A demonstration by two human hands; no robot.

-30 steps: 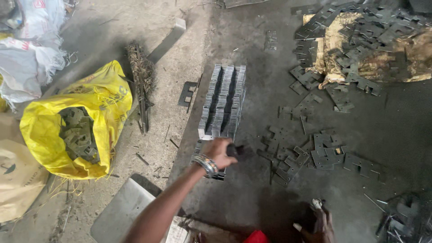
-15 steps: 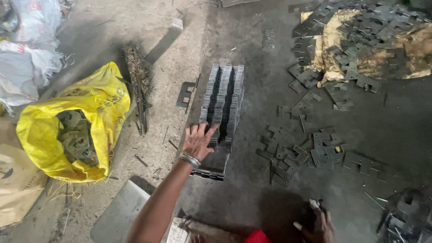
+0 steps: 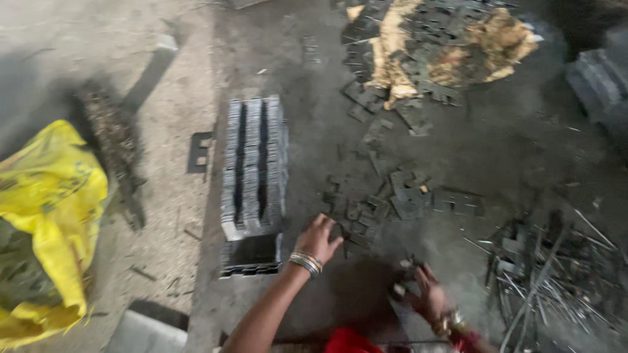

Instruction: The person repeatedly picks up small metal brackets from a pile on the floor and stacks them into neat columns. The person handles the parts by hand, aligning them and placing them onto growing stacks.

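Observation:
A long row of stacked E-shaped metal plates (image 3: 254,163) lies on the dark floor in front of me. My left hand (image 3: 318,238), bangles on the wrist, hovers with fingers spread just right of the row's near end, over loose plates (image 3: 399,199) scattered on the floor. My right hand (image 3: 425,291) is low at the bottom, fingers curled around some small pieces; the blur hides what they are.
A yellow sack (image 3: 49,216) stands at the left. A big heap of plates on brown paper (image 3: 432,46) lies at the top right. Thin metal strips (image 3: 556,274) pile at the right. A single plate (image 3: 200,151) lies left of the row.
My left hand has left the stacked row and moved right toward the loose plates. The view has shifted right and closer.

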